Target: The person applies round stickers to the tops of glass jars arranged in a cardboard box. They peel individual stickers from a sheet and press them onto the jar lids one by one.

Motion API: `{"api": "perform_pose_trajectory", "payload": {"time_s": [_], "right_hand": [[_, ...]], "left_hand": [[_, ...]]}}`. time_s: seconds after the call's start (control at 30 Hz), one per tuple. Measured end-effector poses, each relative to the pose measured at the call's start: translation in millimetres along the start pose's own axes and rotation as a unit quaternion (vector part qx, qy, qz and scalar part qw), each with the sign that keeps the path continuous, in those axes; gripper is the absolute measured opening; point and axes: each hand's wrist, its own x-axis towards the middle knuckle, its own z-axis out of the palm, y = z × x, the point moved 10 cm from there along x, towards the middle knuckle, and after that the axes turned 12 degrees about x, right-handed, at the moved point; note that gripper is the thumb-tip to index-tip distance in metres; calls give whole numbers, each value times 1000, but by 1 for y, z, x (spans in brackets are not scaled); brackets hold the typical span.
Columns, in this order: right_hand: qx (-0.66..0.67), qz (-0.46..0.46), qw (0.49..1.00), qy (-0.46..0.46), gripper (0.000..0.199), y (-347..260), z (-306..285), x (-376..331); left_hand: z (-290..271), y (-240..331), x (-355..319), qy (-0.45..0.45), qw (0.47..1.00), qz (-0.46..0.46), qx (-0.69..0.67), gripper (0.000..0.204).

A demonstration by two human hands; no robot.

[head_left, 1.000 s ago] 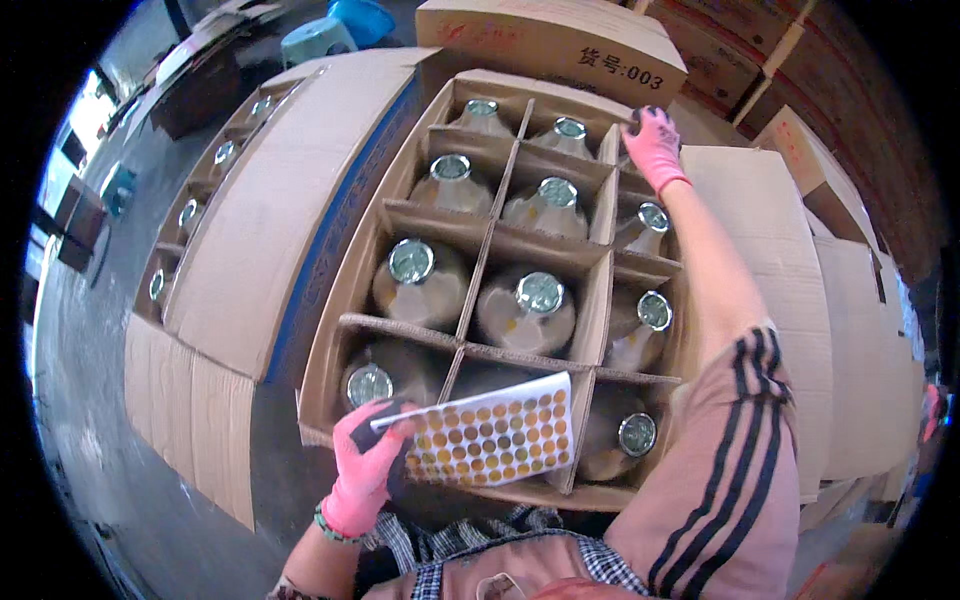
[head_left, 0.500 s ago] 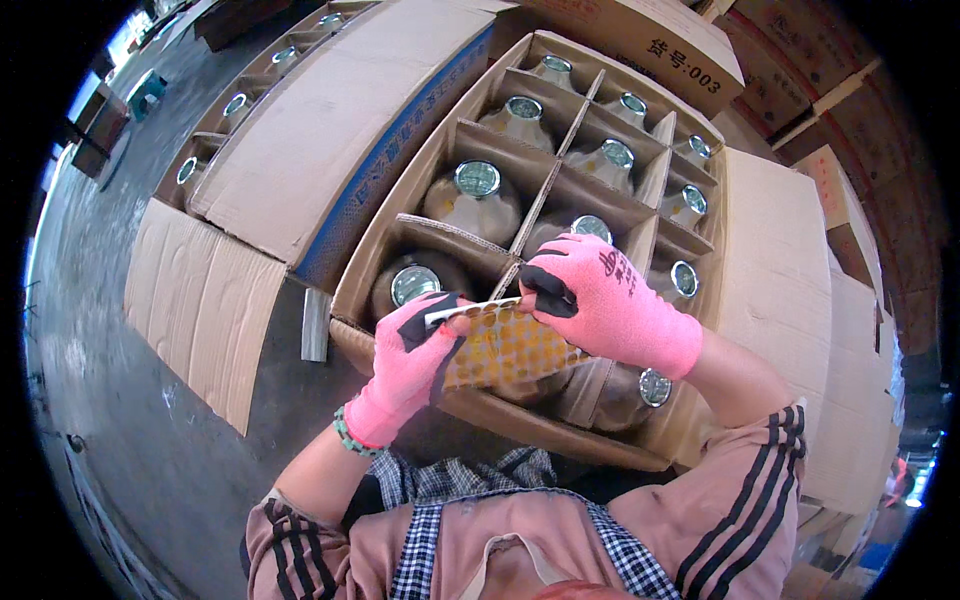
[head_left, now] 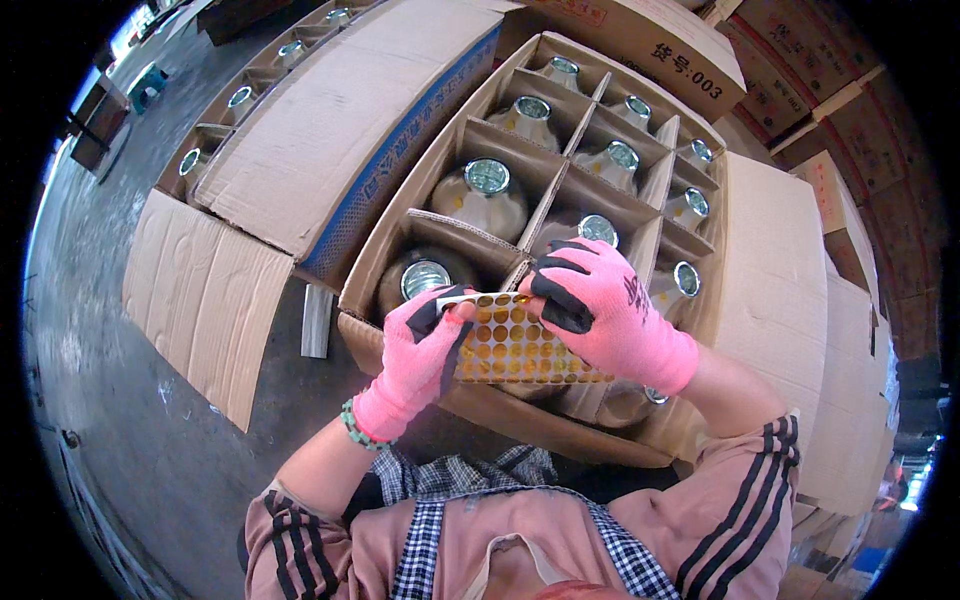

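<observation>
A sheet of round gold stickers (head_left: 515, 345) is held up over the near side of an open carton (head_left: 520, 425). My left hand (head_left: 412, 352), in a pink glove with dark finger patches, grips the sheet's left end, thumb in front. My right hand (head_left: 618, 315), gloved alike, has its fingers curled, with thumb and fingertips pinching at the sheet's top edge; whether a single sticker is between them I cannot make out. Around both hands, silvery-necked glass bottles or flask liners stand upright in cardboard compartments; one glass neck (head_left: 425, 282) is just beyond my left hand.
The carton's right flap (head_left: 770, 260) is folded outward. To the left stands another carton with a blue-edged flap (head_left: 350, 130) and several similar glass necks. Stacked cartons (head_left: 640, 45) rise behind and to the right. Grey floor (head_left: 190, 330) lies at the left.
The sheet has tilted to face me more, so its rows of dots show clearly. My right hand has shifted slightly, still at the sheet's top edge; my left keeps its grip.
</observation>
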Motion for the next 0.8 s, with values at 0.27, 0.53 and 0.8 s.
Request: {"api": "perform_pose_trajectory", "payload": {"time_s": [0.27,0.53,0.8], "right_hand": [[-52,-44,997,20,23,0,1,-1],[97,104,969,204,15,103,-91,32],[-281,349,878,172,26,345,-177,36]], "left_hand": [[2,3,2,14,999,-27,-38,21],[-3,-8,2,43,996,-81,-20,21],[7,-3,11,16,997,-61,36,20]]}}
